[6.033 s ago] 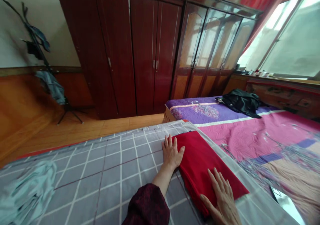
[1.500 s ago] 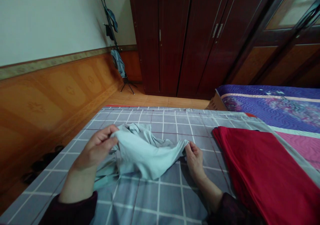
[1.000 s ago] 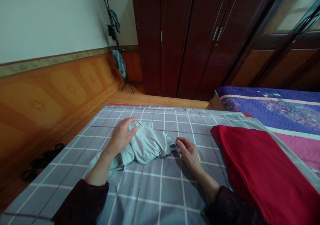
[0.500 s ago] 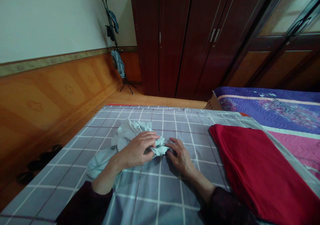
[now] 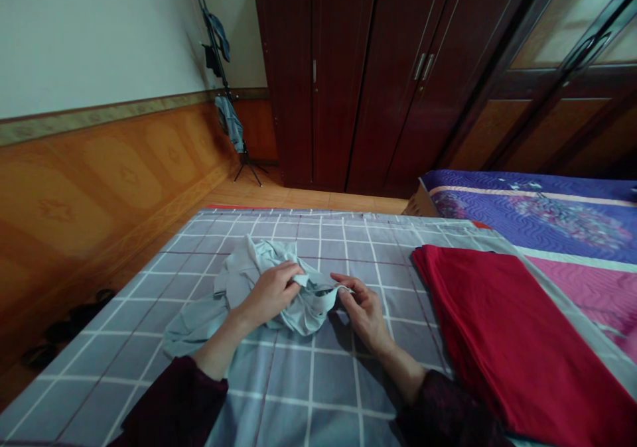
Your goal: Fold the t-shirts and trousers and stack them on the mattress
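Gray checked bedsheet [image 5: 293, 394] under pale crumpled garment [image 5: 236, 278], long axis left-to-right.

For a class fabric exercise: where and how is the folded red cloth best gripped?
Probably by the left long edge of the red cloth, coming from the side of the right hand: the cloth lies flat, with folded layers showing there, so gripping all layers should keep the fold.

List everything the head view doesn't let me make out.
All in the head view:
Pale green cloth: full outline, hidden by its own crumples and the left hand.
Red cloth: near end, cut off at the picture's lower right.
Coat stand: top, cut off by the upper edge.
Dark objects, lower left: too dark to identify.
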